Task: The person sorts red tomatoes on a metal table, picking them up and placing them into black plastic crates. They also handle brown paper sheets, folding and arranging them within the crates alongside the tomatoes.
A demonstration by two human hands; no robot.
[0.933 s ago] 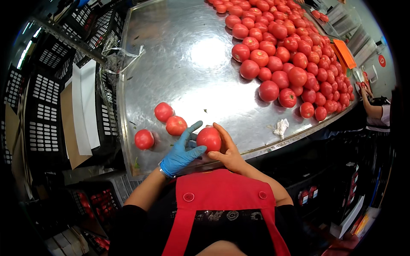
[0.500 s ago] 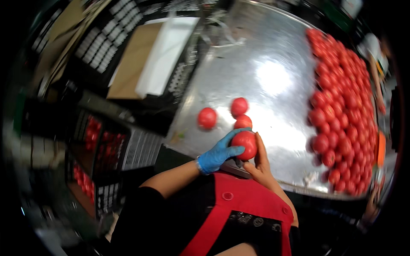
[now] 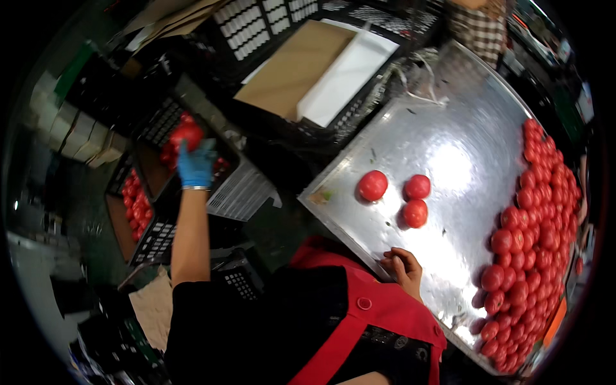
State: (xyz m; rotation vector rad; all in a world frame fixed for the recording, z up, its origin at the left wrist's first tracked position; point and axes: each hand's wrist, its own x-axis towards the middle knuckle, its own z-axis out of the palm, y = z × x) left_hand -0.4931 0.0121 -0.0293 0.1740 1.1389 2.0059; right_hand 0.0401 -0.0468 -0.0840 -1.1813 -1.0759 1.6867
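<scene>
My left hand [image 3: 194,160], in a blue glove, is closed on a red tomato [image 3: 187,135] above a black crate [image 3: 156,122] with more tomatoes at the left. My right hand [image 3: 399,263], bare, rests at the near edge of the steel table [image 3: 436,115], holding nothing, its fingers loosely bent and apart. Three separate tomatoes [image 3: 373,185] lie on the metal above it, and a large group of tomatoes [image 3: 526,256] covers the table's right side.
A lower crate of tomatoes [image 3: 136,204] sits at the left. Cardboard and white sheets [image 3: 289,74] lie on black crates above. A person's checked sleeve or garment [image 3: 481,29] shows at the top. An orange object [image 3: 553,321] is at the far right.
My left hand has carried the tomato from over the table leftward to the crate. My right hand has let it go and stays at the table edge. The view has swung left.
</scene>
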